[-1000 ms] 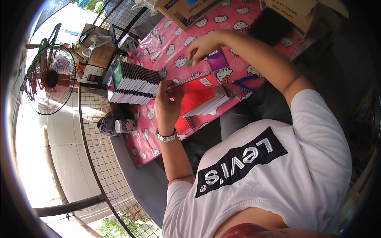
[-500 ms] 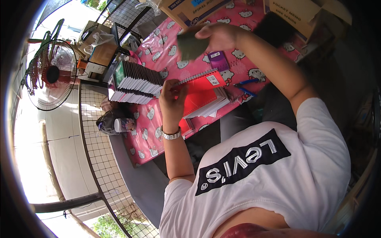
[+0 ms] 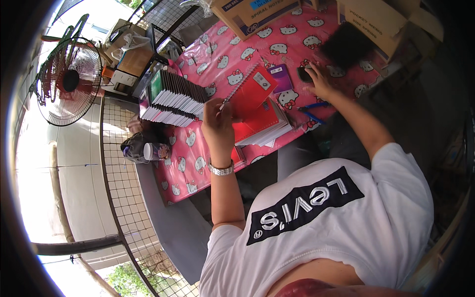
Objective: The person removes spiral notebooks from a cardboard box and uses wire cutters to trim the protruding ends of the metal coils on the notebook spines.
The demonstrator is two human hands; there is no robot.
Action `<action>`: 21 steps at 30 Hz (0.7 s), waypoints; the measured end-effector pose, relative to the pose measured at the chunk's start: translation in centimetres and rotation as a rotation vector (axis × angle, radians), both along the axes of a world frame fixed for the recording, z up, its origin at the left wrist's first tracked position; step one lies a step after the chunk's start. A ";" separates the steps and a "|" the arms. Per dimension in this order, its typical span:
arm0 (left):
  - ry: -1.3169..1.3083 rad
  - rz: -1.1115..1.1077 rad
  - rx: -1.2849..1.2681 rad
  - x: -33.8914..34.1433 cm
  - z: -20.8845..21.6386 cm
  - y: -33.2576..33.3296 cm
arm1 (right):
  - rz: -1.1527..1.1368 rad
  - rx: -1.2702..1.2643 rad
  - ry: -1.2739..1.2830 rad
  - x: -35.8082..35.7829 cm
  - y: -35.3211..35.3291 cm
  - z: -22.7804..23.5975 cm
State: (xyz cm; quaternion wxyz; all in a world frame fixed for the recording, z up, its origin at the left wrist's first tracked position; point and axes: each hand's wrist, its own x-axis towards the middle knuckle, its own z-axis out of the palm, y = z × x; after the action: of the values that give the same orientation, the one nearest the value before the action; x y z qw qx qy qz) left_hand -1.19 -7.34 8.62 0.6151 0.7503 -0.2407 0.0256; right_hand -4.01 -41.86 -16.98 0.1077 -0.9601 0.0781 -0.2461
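Observation:
My left hand, with a metal watch on the wrist, grips the edge of a red spiral notebook and holds it tilted up above a stack of red notebooks. My right hand lies flat with fingers spread on the pink patterned tablecloth, its fingertips against a small dark object. A purple pad lies just left of that hand. Two blue pens lie below it.
A long row of dark-edged notebooks stands left of the red stack. Cardboard boxes sit at the table's far side, with a black item beside them. A red fan and a wire mesh fence are on the left.
My right hand, raised with a dark thing half a second ago, has come down onto the table at the right. My left hand has tipped the red notebook higher.

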 end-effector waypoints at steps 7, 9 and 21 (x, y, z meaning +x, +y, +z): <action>-0.149 0.114 0.118 -1.1 -0.9 0.8 | 0.192 -0.082 0.172 -10.6 8.4 0.6; -0.120 0.103 0.094 -1.2 -0.9 0.7 | 0.195 0.071 0.111 -10.5 7.6 0.6; 0.032 0.079 0.054 -1.8 -1.7 1.1 | 0.652 0.528 -0.370 -8.3 14.8 22.8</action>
State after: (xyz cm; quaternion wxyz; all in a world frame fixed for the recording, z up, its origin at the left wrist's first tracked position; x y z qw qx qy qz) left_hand -2.98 -6.21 6.92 0.5968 0.7760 -0.2016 0.0314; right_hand -12.28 -27.07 5.79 0.4326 -0.8141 -0.1889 -0.3384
